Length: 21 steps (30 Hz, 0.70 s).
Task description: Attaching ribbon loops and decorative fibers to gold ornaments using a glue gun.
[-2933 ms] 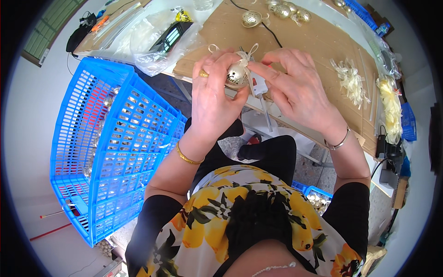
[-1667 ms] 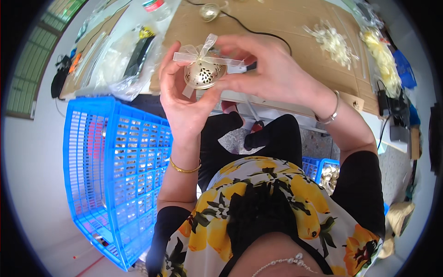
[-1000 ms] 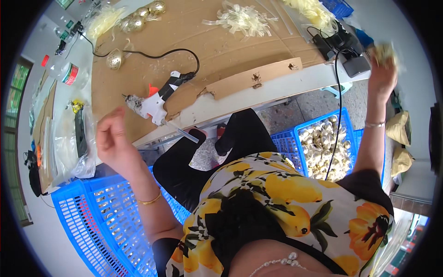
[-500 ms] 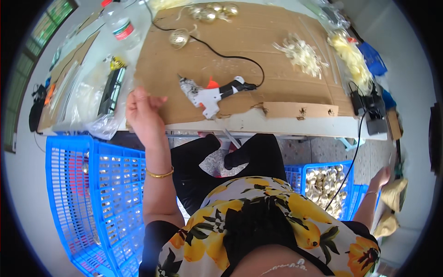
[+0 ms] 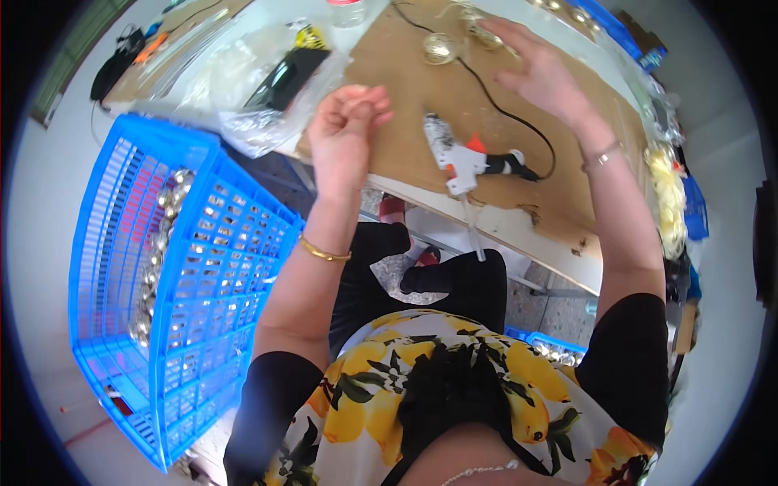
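Note:
My left hand [image 5: 347,134] hovers over the near left edge of the cardboard sheet [image 5: 397,146]. Its fingers are curled in against the thumb, and whatever they may hold is too small to make out. Stretched across the far side, my right hand [image 5: 545,74] has its fingers extended beside gold ball ornaments [image 5: 484,34], partly covering them. A single gold ball [image 5: 439,49] lies left of that group. Between my arms rests a white glue gun [image 5: 463,164] with an orange part and black tape, a clear glue stick poking from it toward me.
Left of my legs stands a tall blue crate [image 5: 198,267] holding gold balls. Plastic bags [image 5: 258,130] and a dark box [image 5: 288,79] lie on the table's left. A black cord [image 5: 506,105] crosses the cardboard. Pale yellow ribbon bundles [image 5: 666,198] sit at the right edge.
My right hand has come up from beside the right-hand crate to the gold balls at the far side. My view has shifted left, and my left hand remains by the cardboard's edge with fingers curled.

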{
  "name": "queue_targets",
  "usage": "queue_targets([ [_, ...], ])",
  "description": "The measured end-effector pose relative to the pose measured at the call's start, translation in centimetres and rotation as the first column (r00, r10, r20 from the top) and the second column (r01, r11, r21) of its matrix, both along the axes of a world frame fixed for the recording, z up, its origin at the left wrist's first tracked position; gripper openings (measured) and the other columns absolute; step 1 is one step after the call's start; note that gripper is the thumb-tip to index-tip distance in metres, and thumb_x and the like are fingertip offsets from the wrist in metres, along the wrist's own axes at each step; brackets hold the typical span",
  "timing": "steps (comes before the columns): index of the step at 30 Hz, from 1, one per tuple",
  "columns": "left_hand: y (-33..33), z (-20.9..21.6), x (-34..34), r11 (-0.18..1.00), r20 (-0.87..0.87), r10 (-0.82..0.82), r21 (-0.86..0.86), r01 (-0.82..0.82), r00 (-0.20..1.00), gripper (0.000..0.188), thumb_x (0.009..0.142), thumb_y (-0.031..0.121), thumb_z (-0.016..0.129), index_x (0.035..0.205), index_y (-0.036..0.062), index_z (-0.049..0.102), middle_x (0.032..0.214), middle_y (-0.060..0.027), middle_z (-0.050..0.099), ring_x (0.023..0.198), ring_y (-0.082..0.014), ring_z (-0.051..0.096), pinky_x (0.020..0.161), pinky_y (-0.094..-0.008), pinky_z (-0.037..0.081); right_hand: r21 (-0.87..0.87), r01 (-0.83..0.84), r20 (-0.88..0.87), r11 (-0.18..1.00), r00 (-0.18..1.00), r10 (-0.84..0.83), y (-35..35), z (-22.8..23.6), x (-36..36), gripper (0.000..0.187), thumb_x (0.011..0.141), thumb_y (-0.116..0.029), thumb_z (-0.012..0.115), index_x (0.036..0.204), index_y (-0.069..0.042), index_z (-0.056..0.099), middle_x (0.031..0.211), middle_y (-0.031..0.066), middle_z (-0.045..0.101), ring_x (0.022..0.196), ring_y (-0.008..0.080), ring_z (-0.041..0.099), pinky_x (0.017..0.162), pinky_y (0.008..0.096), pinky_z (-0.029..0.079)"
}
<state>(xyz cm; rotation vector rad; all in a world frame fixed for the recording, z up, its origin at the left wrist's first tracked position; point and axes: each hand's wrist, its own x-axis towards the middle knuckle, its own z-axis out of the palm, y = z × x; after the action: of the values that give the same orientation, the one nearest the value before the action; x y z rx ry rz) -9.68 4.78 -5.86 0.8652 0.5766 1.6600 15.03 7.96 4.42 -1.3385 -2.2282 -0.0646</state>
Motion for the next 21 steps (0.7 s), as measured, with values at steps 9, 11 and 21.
queue_targets([
  [9,-0.4,0.6,0.5,0.999,-0.100,0.025,-0.018,-0.027,0.995,0.012,0.087,0.006,0.055,0.093,-0.0035,0.056,0.082,-0.0137,0.065,0.074,-0.0170,0.064,0.068,-0.0267,0.053,-0.340,-0.074,0.181,0.937,0.973,0.142,9.0,-2.9,-3.1,0.067,0.067,-0.006,0.064,0.129,-0.010,0.042,0.118,0.0122,0.052,0.103,0.0205,0.052,0.089,0.0296,0.041],
  [11,-0.4,0.6,0.7,0.999,-0.105,0.003,-0.032,-0.006,0.994,0.012,0.086,0.007,0.053,0.092,-0.0032,0.053,0.071,-0.0102,0.062,0.066,-0.0150,0.061,0.066,-0.0296,0.054,-0.344,0.153,0.272,0.926,0.960,-0.058,8.7,-2.1,-3.2,0.058,0.071,-0.010,0.063,0.126,-0.004,0.044,0.106,0.0084,0.057,0.086,0.0154,0.055,0.080,0.0255,0.043],
  [21,-0.4,-0.5,0.3,0.982,-0.214,0.179,0.097,-0.162,0.960,0.028,0.091,0.014,0.036,0.065,0.0066,0.039,0.050,-0.0007,0.041,0.044,-0.0095,0.048,0.043,-0.0236,0.046,-0.467,-0.378,-0.773,0.799,0.613,-0.163,0.7,0.8,-2.8,0.047,0.085,-0.027,0.057,0.120,0.001,0.047,0.103,0.0079,0.059,0.087,0.0156,0.061,0.073,0.0223,0.045],
])
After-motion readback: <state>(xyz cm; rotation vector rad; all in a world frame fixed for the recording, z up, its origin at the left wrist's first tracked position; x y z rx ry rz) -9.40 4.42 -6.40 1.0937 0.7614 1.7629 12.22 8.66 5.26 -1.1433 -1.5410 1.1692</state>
